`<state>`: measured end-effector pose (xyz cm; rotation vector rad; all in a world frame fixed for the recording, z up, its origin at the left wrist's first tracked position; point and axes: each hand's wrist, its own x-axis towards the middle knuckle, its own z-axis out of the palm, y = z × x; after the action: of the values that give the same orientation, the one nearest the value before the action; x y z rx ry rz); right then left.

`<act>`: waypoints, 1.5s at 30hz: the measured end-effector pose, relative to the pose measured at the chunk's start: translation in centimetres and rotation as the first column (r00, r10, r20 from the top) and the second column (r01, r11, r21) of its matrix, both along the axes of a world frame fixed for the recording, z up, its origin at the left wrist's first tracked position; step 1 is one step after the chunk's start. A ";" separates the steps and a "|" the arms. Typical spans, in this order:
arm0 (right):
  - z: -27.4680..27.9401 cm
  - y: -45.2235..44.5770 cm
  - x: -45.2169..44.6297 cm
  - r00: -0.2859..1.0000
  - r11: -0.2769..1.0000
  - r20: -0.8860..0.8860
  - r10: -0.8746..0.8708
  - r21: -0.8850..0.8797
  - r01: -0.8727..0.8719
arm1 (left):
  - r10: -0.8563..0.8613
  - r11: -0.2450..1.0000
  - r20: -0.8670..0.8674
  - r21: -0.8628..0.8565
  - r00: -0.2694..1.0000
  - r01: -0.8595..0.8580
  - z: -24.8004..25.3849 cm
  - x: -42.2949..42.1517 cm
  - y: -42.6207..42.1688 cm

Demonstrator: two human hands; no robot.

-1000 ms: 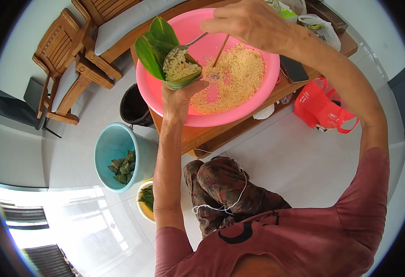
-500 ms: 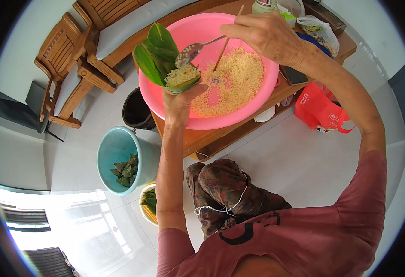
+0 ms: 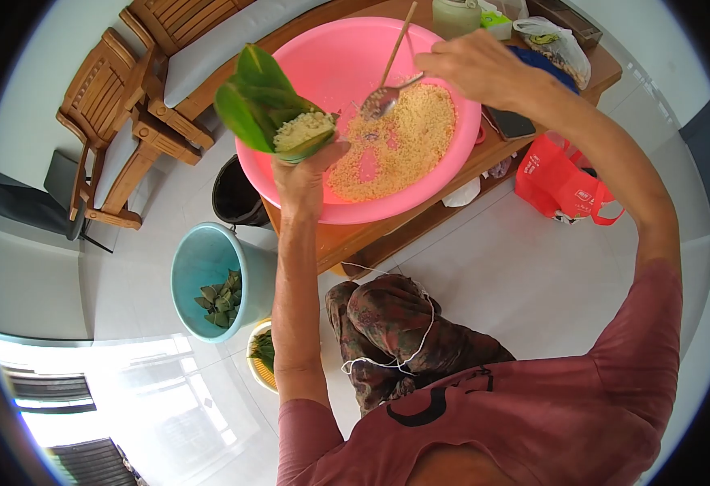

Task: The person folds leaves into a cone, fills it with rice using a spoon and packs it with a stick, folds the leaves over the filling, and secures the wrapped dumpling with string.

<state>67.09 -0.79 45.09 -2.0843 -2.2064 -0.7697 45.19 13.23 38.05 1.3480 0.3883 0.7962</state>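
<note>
My left hand (image 3: 300, 180) is closed round a cone of green leaves (image 3: 259, 101) at the left side of a pink basin (image 3: 298, 53). Pale rice (image 3: 304, 128) fills the cone's opening. Over the basin, my right hand (image 3: 478, 71) grips the handle of a metal spoon (image 3: 381, 101), whose bowl hangs above the grains and leans near a wooden chopstick (image 3: 399, 44). Loose rice (image 3: 420, 130) covers the right and lower part of the basin's floor, with pink showing through in patches.
The basin stands on a wooden table (image 3: 347, 239). On the floor are a blue bucket (image 3: 245, 279) holding wrapped leaf parcels (image 3: 221, 301), a dark bin (image 3: 237, 190), a yellow basket (image 3: 262, 374) with leaves and a red bag (image 3: 561, 182). A phone (image 3: 513, 123) lies right of the basin.
The spoon has moved right and down, away from the leaf cone to above the loose rice. My left hand has shifted the cone slightly left and lower.
</note>
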 end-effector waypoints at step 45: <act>3.6 1.1 -9.2 0.607 0.742 -0.475 0.638 0.590 -0.318 | -0.192 0.962 0.204 -0.152 0.960 0.225 0.5 -0.4 0.2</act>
<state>57.94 0.31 48.73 -1.1428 -1.8029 -0.3492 44.79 13.39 38.54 1.1187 0.1587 0.6885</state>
